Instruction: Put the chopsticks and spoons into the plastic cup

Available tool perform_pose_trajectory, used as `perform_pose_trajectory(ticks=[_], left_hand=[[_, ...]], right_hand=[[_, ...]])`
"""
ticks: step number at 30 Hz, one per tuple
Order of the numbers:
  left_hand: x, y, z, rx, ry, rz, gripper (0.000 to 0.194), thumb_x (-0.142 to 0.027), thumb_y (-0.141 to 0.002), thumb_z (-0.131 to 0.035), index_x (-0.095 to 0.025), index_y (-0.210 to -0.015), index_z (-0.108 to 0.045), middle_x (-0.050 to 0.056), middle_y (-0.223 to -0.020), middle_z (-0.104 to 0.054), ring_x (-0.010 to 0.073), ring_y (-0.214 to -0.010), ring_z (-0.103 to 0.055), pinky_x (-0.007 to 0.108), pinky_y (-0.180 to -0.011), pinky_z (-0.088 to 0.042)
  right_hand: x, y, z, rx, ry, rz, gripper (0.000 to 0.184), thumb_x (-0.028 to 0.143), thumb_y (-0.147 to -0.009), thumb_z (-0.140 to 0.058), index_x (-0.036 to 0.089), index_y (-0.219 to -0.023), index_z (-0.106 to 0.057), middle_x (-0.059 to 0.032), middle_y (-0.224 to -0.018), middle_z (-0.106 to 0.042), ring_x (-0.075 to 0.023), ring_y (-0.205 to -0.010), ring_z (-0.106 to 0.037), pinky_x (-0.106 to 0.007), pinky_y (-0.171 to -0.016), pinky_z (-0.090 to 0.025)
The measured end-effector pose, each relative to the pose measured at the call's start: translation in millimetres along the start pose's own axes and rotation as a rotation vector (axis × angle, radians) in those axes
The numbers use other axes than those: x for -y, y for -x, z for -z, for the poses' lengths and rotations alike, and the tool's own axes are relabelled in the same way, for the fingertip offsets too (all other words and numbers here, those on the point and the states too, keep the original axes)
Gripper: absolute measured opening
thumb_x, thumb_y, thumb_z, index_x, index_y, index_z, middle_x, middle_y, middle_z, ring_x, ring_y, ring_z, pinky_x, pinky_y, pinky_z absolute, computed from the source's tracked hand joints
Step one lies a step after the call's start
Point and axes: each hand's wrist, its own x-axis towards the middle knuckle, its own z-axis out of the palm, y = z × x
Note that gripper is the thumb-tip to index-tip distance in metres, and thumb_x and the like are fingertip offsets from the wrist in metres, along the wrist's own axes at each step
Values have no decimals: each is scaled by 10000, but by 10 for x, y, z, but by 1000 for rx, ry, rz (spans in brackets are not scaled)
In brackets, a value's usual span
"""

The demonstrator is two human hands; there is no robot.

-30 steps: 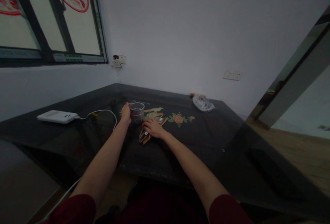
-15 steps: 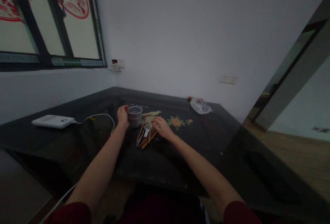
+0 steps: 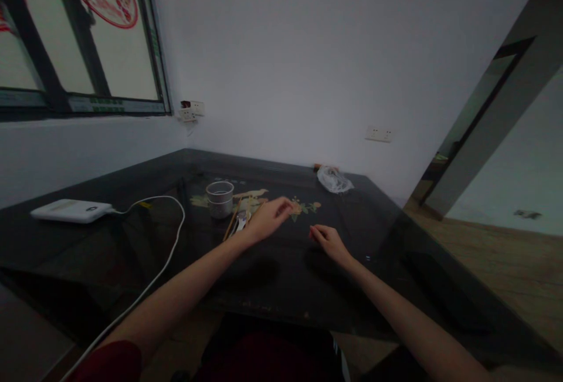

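My left hand (image 3: 270, 217) is raised over the middle of the black table, its fingers loosely bent and apart, with no object visible in it. Its wrist partly hides a small pile of chopsticks (image 3: 230, 226) and a metal spoon (image 3: 241, 221). Behind the pile, a grey perforated metal cup (image 3: 220, 200) stands upright, touched by neither hand. To the right, my right hand (image 3: 331, 242) hovers over the dark tabletop with its fingers closed together. Whatever it may hold is hidden.
A white power bank (image 3: 73, 210) with a white cable (image 3: 169, 256) lies on the table (image 3: 281, 288) at the left. A crumpled clear plastic bag (image 3: 333, 179) lies at the back. On the right is a dark flat object (image 3: 444, 294). A wall rises behind.
My left hand has let go of the cup and moved right, across the chopsticks. My right hand has left the pile and moved right and nearer to me. The view has turned slightly right.
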Motion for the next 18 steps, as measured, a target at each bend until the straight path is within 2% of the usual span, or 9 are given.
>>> perform_pose_trajectory(ticks=[2,4,6,9,13,18], left_hand=[[-104,87,-293,280,-178,-41,215,-344,-894,-423,-200,-864,-581,30,-806,-636,155,-730,-581,245,-661,-411],[-108,179,-462,400,-290,-75,202,-337,-895,-427,-204,-881,-579,38,-841,-651,167,-776,-598,243,-672,-406],[-47,248,-507,444,-305,-64,185,-333,-897,-432,-214,-929,-571,27,-833,-657,160,-765,-606,232,-655,-400],[73,292,-455,452,-238,-11,208,-337,-910,-407,-214,-945,-572,8,-787,-655,139,-702,-596,216,-616,-386],[142,296,-442,505,-222,-5,224,-337,-898,-421,-202,-895,-599,15,-768,-655,136,-676,-582,214,-599,-372],[122,292,-479,546,-268,-59,177,-305,-868,-469,-212,-884,-618,20,-790,-665,146,-705,-593,220,-617,-374]], right_hand=[[10,64,-29,2,96,25,407,376,-919,-368,175,-615,-551,-5,-576,-542,-129,-563,-492,-231,-554,-338],[40,103,-73,26,221,53,351,312,-906,-399,178,-619,-549,-17,-616,-570,-135,-603,-504,-233,-577,-325],[78,125,-108,60,345,64,306,266,-885,-430,178,-621,-556,-27,-645,-592,-137,-623,-506,-238,-579,-297],[120,141,-123,102,447,53,311,262,-875,-448,177,-597,-558,-31,-624,-594,-130,-594,-485,-248,-555,-245],[126,149,-89,104,465,26,351,302,-884,-439,177,-586,-576,-25,-588,-589,-120,-547,-459,-258,-537,-201],[110,147,-50,87,422,47,342,291,-882,-440,171,-604,-598,-18,-578,-584,-115,-549,-461,-248,-543,-214]])
